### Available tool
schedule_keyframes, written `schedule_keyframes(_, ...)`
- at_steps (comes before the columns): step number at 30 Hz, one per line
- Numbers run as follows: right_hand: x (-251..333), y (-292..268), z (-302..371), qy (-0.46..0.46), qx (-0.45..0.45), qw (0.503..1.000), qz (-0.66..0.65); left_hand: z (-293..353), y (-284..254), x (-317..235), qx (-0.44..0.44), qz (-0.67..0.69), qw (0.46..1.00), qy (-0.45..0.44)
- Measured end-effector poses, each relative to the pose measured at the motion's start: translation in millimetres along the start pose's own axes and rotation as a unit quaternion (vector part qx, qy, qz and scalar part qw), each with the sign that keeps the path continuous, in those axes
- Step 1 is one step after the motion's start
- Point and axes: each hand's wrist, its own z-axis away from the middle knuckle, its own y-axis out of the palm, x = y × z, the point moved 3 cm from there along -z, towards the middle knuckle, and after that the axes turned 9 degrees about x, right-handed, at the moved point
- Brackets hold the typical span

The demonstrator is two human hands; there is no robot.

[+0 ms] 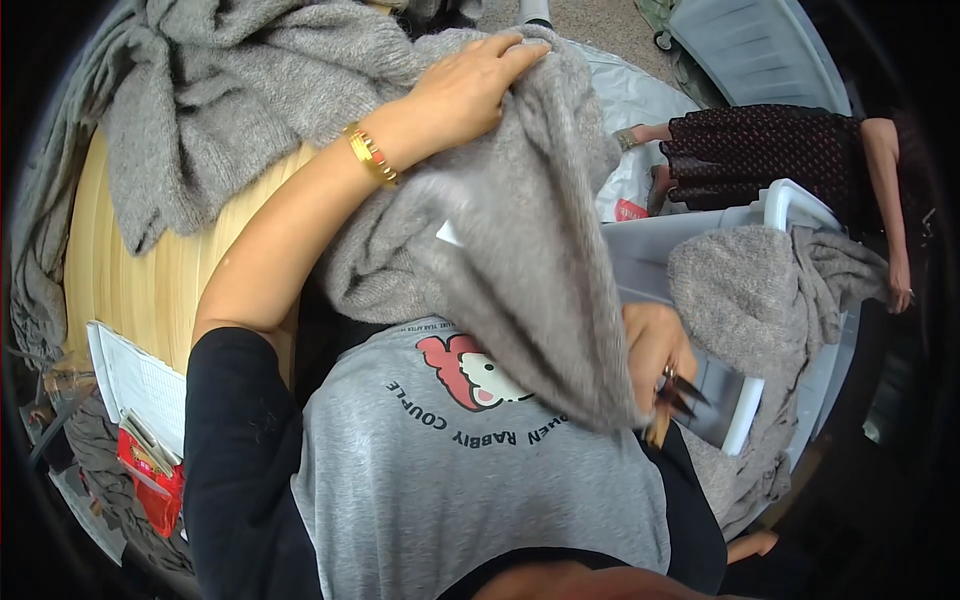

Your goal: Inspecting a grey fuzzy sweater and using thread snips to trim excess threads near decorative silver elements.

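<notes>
A grey fuzzy knitted garment [545,200] stretches in front of my body, slightly blurred, with a small white tag [449,234] on it. My left hand [468,88], a gold bracelet at the wrist, grips its far edge; the thumb is hidden. On the right, my right hand [657,350] is closed around dark-bladed thread snips [682,393], whose points face right. The garment's near right edge lies against that hand and hides part of it. Whether those fingers pinch the cloth too, I cannot tell.
More grey knitwear [260,75] covers the wooden table [95,245]. Papers [140,380] and a red packet [155,490] sit at left. Right of me, a pale plastic bin [745,415] has a knitted piece [740,285] draped over it. A person in a patterned skirt [760,155] stands beyond.
</notes>
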Motion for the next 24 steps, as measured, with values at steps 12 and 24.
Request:
schedule_keyframes(12, 19, 8, 17, -0.039, 0.096, 0.995, 0.001, 7, 4, 11, 0.119, 0.070, 0.990, 0.029)
schedule_keyframes(24, 33, -50, 163, 0.176, -0.591, 0.700, 0.361, 114, -153, -38, -0.231, 0.292, 0.928, 0.027)
